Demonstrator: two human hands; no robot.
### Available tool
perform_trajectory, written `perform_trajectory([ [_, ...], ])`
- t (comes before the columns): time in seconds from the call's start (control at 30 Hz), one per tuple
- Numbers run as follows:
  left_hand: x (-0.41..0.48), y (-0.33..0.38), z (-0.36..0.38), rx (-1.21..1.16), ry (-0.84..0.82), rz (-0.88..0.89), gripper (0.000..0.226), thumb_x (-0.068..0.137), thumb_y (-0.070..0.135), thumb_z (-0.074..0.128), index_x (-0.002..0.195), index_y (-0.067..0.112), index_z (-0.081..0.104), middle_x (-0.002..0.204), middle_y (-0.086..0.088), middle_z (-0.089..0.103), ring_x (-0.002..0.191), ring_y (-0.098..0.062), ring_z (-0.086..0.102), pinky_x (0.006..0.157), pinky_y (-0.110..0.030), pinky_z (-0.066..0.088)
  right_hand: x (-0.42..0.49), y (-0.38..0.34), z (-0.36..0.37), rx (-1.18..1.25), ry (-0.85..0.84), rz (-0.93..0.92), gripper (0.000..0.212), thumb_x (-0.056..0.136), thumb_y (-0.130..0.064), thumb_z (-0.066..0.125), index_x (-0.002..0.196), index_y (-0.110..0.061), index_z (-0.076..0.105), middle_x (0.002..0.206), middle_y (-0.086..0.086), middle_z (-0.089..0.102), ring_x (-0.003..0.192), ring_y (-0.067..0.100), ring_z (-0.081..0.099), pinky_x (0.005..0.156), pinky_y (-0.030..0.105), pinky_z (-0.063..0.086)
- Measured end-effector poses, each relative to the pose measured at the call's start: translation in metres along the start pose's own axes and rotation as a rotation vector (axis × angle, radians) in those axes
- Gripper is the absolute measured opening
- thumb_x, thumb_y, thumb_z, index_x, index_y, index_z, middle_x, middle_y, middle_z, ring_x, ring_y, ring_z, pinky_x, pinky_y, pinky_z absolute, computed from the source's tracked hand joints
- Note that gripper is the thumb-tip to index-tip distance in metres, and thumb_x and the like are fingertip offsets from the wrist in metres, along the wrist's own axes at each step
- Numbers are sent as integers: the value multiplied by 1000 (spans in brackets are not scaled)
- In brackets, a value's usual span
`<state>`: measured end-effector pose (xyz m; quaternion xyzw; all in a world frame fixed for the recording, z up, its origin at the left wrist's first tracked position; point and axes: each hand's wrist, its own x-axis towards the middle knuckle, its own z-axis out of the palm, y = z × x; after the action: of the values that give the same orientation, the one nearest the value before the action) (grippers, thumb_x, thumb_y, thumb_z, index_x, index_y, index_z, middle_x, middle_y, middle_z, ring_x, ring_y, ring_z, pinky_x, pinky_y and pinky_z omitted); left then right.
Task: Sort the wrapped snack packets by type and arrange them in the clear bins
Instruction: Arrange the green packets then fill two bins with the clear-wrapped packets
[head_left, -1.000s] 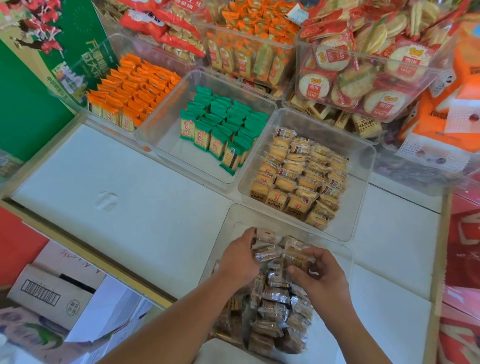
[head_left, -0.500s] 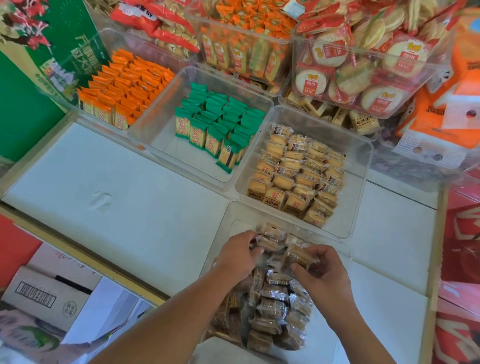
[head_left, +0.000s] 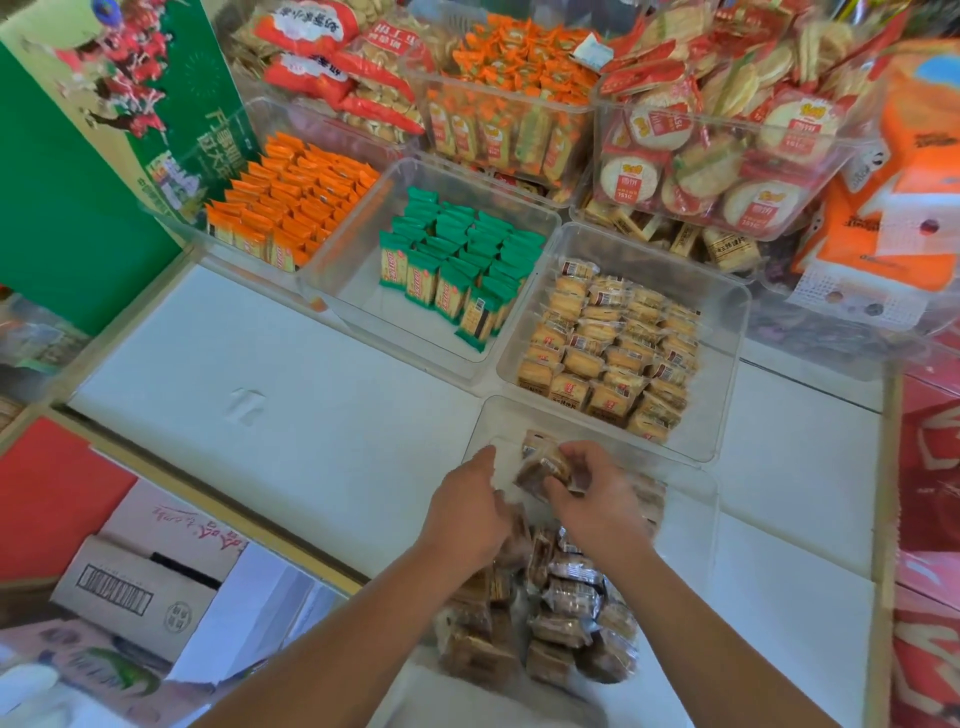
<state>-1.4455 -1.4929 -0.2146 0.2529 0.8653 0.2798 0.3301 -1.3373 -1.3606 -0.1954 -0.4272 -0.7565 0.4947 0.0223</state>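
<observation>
Now: we count four clear bins on the desk (head_left: 260, 395) up front. The nearest bin (head_left: 691, 499) holds brown packets (head_left: 571, 597) in loose rows. Behind it one bin each of tan biscuit packets (head_left: 608, 353), green packets (head_left: 457, 270) and orange packets (head_left: 291, 202). The right hand (head_left: 597, 499) fingers pinch one brown packet (head_left: 543, 470) over the nearest bin's far end. The left hand (head_left: 467, 509) is just beside it, fingers pointing down into the bin; whether they grip anything we cannot tell.

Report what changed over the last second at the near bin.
The right hand lifted one clear-wrapped brown snack packet in its grip off the pile, toward the far end of the near clear plastic bin. The left hand stayed at the pile; the filled bins behind are unchanged.
</observation>
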Motion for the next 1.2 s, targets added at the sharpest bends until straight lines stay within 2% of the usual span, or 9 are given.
perform_trajectory([
  [0.13, -6, -7, -27, 44, 69, 66, 34, 100, 23, 59, 134, 23, 64, 115, 4, 72, 100, -12, 67, 88, -20, 50, 3, -14, 7, -31, 3, -41, 35, 92, -13, 70, 112, -36, 53, 103, -18, 61, 95, -2, 57, 68, 2, 37],
  [0.27, -3, -18, -51, 63, 31, 67, 31, 95, 31, 66, 126, 25, 67, 92, 11, 70, 84, -10, 66, 85, -27, 56, 8, -28, 19, -39, -10, -64, 34, 91, -10, 69, 113, -33, 55, 99, -19, 60, 92, -9, 55, 64, -1, 39],
  [0.47, 5, -30, -63, 16, -92, 90, 24, 96, 28, 67, 120, 26, 69, 86, 14, 65, 81, -6, 64, 79, -15, 49, 22, -20, 43, -140, -81, -86, 36, 92, -3, 63, 111, -33, 54, 100, -12, 65, 89, 8, 64, 66, 8, 45],
  [0.6, 10, -35, -69, -8, -141, 116, 20, 95, 29, 69, 115, 29, 69, 83, 11, 66, 78, -6, 64, 73, -11, 46, 37, -11, 52, -465, 108, -218, 32, 92, -20, 71, 121, -29, 63, 112, -8, 62, 99, 17, 61, 74, 34, 54],
  [0.67, 12, -36, -69, -15, -157, 121, 17, 93, 28, 71, 108, 33, 67, 80, 11, 64, 76, -8, 63, 70, -13, 46, 42, -4, 60, -640, 150, -301, 26, 85, -25, 78, 109, -22, 70, 109, -3, 62, 100, 24, 60, 71, 39, 56],
  [0.77, 15, -38, -71, -29, -171, 128, 18, 92, 27, 73, 101, 39, 63, 76, 11, 62, 70, -9, 61, 67, -15, 46, 45, 6, 76, -799, 148, -362, 30, 68, -21, 88, 88, -14, 68, 94, 5, 56, 78, 27, 59, 53, 37, 52],
  [0.87, 18, -44, -74, -27, -208, 149, 19, 91, 28, 73, 102, 41, 64, 73, 9, 61, 65, -7, 58, 68, -20, 50, 47, 9, 82, -788, 154, -393, 31, 66, -12, 89, 87, -12, 67, 93, 5, 57, 74, 27, 59, 50, 35, 51],
  [1.0, 19, -47, -77, -32, -237, 162, 20, 91, 31, 73, 103, 44, 63, 74, 8, 62, 67, -7, 60, 72, -24, 54, 46, 16, 73, -859, 93, -500, 46, 53, -3, 92, 91, -15, 70, 103, 3, 71, 82, 26, 69, 56, 33, 55],
  [1.2, 17, -46, -76, -34, -237, 157, 23, 94, 30, 72, 109, 42, 62, 75, 9, 61, 69, -9, 59, 68, -14, 46, 54, 18, 67, -1006, -68, -543, 73, 47, -1, 89, 116, -19, 68, 133, 3, 65, 89, 24, 72, 52, 32, 56],
])
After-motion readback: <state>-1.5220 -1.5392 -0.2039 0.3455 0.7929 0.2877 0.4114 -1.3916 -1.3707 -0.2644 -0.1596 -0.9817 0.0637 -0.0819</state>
